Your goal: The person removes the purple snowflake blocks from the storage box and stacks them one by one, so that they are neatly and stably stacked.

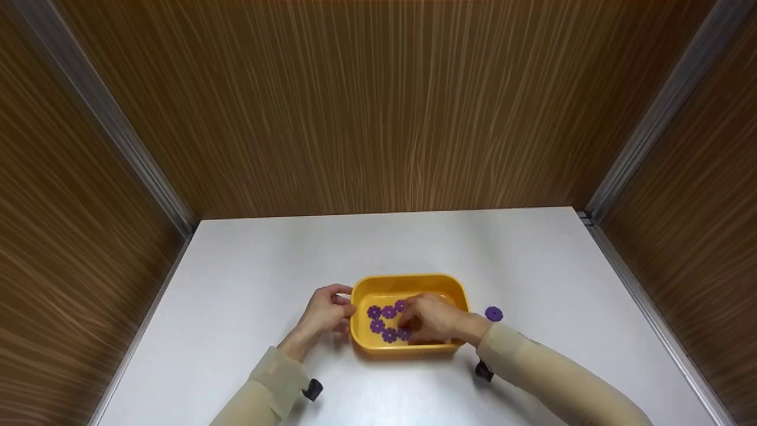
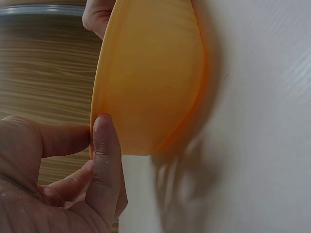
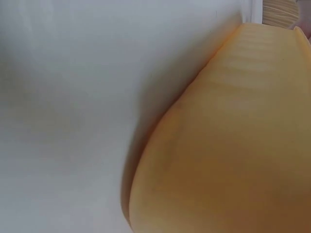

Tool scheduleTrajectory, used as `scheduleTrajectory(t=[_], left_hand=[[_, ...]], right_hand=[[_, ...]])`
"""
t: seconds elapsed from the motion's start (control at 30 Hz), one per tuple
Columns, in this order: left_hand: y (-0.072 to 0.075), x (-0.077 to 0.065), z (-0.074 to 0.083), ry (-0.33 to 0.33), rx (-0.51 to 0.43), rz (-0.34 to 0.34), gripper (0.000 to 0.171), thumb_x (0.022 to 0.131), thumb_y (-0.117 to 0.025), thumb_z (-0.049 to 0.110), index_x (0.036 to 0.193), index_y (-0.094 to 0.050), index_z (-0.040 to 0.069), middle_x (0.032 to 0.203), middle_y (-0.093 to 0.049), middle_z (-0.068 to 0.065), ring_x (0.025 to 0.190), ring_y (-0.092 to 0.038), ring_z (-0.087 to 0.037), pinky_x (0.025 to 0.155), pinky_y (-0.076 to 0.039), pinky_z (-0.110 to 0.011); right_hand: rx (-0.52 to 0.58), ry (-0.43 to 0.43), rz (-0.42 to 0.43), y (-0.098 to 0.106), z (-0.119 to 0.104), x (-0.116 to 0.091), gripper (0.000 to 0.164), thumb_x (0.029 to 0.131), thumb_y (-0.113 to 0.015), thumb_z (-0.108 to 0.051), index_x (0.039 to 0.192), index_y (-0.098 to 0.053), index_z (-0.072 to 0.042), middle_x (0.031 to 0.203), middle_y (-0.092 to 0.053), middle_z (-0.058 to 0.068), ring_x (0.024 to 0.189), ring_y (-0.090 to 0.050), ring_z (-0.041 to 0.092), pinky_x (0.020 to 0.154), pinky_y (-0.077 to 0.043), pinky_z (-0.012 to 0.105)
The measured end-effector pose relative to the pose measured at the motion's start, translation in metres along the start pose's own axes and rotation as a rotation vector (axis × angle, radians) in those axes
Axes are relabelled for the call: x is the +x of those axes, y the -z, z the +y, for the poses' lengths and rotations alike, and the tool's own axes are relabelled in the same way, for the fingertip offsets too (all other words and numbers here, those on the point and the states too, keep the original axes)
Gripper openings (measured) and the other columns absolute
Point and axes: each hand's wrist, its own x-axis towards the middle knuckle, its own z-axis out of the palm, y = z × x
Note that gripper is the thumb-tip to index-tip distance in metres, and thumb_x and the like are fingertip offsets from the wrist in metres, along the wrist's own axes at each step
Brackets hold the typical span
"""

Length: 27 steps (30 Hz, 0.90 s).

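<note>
Here pinched yellow tray [image 1: 408, 285], long axis nine-to-three, by nine-o'clock rim with left hand [image 1: 322, 309]; had right hand [image 1: 434, 318] inside, nearer and just beside purple discs [image 1: 389, 335] at its nine o'clock; couldn't make out that grip.

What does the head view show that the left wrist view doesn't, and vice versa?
Only the head view: the purple flower-shaped pieces inside the yellow tray, a purple disc on the white table, both sleeves.
Only the left wrist view: a close side-on look at the tray's outer wall.
Both: the table, the left hand gripping the tray, part of the right hand, and wood-grain panelling.
</note>
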Motion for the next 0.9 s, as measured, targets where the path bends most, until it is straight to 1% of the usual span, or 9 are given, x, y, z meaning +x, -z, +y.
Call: scheduleTrajectory(t=[0.1,0.27,0.43,0.6,0.73,0.8,0.9], left_hand=[[-0.0006,-0.0004,0.0008,-0.004,-0.006,-0.005,0.046,0.097,-0.075,0.003,0.143,-0.07,0.005,0.107,-0.07,-0.01,0.071,-0.071,-0.016,0.066,-0.07,-0.031],[-0.0008,-0.0015,0.003,-0.001,-0.005,-0.003,0.047,0.097,-0.075,0.003,0.143,-0.07,0.005,0.108,-0.07,-0.011,0.074,-0.073,-0.017,0.068,-0.07,-0.033],[-0.0011,-0.0014,0.004,0.017,0.002,0.003,0.046,0.098,-0.075,0.003,0.144,-0.07,0.006,0.109,-0.069,-0.01,0.075,-0.071,-0.017,0.071,-0.071,-0.035],[-0.001,-0.0017,0.0044,0.014,0.003,0.003,0.046,0.098,-0.076,0.003,0.144,-0.07,0.006,0.11,-0.069,-0.011,0.074,-0.071,-0.016,0.071,-0.072,-0.036],[0.0,-0.0025,0.0045,0.006,0.016,0.012,0.046,0.098,-0.076,0.004,0.144,-0.07,0.006,0.11,-0.069,-0.01,0.075,-0.071,-0.017,0.072,-0.072,-0.037],[-0.0001,-0.0023,0.0039,0.008,0.018,0.013,0.046,0.098,-0.076,0.004,0.144,-0.069,0.006,0.11,-0.069,-0.01,0.076,-0.071,-0.018,0.073,-0.072,-0.038],[-0.0009,-0.0019,0.0029,0.008,0.017,0.008,0.046,0.097,-0.076,0.004,0.143,-0.07,0.005,0.109,-0.069,-0.01,0.076,-0.071,-0.018,0.074,-0.072,-0.038]], right_hand=[[0.006,-0.005,-0.011,0.0004,0.0005,0.0014,0.034,0.092,-0.094,-0.024,0.124,-0.087,-0.015,0.116,-0.083,0.002,0.1,-0.069,0.009,0.092,-0.062,0.026],[0.028,-0.017,-0.023,0.0003,0.0032,0.0038,0.033,0.092,-0.095,-0.023,0.123,-0.088,-0.015,0.113,-0.083,0.001,0.096,-0.067,0.006,0.086,-0.061,0.022],[0.013,0.022,-0.022,0.0003,0.0038,0.0041,0.031,0.092,-0.094,-0.022,0.121,-0.088,-0.014,0.108,-0.083,0.001,0.09,-0.064,0.003,0.081,-0.06,0.019],[-0.023,0.051,-0.018,0.0008,0.0028,0.0043,0.03,0.092,-0.094,-0.024,0.12,-0.089,-0.016,0.109,-0.084,0.0,0.091,-0.066,0.004,0.085,-0.063,0.022],[-0.032,0.047,-0.017,-0.0006,0.003,0.0063,0.028,0.091,-0.095,-0.026,0.117,-0.089,-0.016,0.109,-0.085,-0.001,0.093,-0.07,0.007,0.091,-0.067,0.028],[-0.03,0.034,-0.014,-0.0017,0.0035,0.0072,0.028,0.09,-0.096,-0.026,0.115,-0.089,-0.016,0.107,-0.085,-0.002,0.092,-0.069,0.006,0.091,-0.067,0.028],[-0.022,0.012,-0.011,-0.0026,0.0046,0.0078,0.028,0.087,-0.098,-0.027,0.111,-0.088,-0.016,0.104,-0.083,-0.002,0.088,-0.067,0.005,0.087,-0.065,0.025]])
